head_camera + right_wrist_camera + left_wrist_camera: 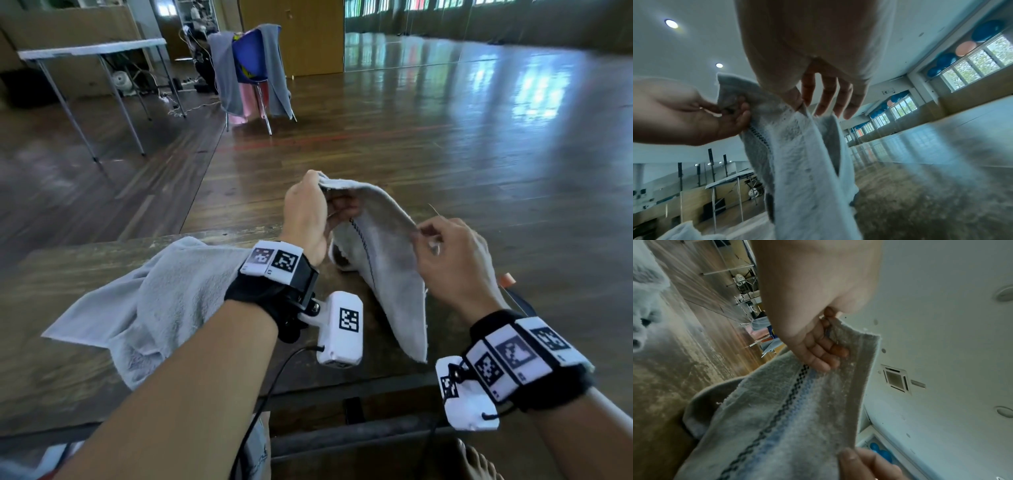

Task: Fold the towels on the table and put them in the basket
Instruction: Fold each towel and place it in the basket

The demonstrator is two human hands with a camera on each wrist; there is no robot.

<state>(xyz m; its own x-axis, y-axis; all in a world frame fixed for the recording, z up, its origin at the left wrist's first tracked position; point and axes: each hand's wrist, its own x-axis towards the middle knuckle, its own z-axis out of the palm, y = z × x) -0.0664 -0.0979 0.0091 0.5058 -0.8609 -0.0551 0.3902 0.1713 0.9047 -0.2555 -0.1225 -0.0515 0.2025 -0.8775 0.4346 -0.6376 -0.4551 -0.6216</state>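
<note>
Both hands only pinch the limp grey terry towel by its 12 o'clock edge, so a corner could easily slip free.

Head camera looks forward and down from above, taking in both forearms, the surface and the hall floor beyond. Left wrist camera sits tight under the palm, tilted up toward the ceiling. Right wrist camera, equally close, faces along the fingers across the hall. All three share the held towel.
</note>
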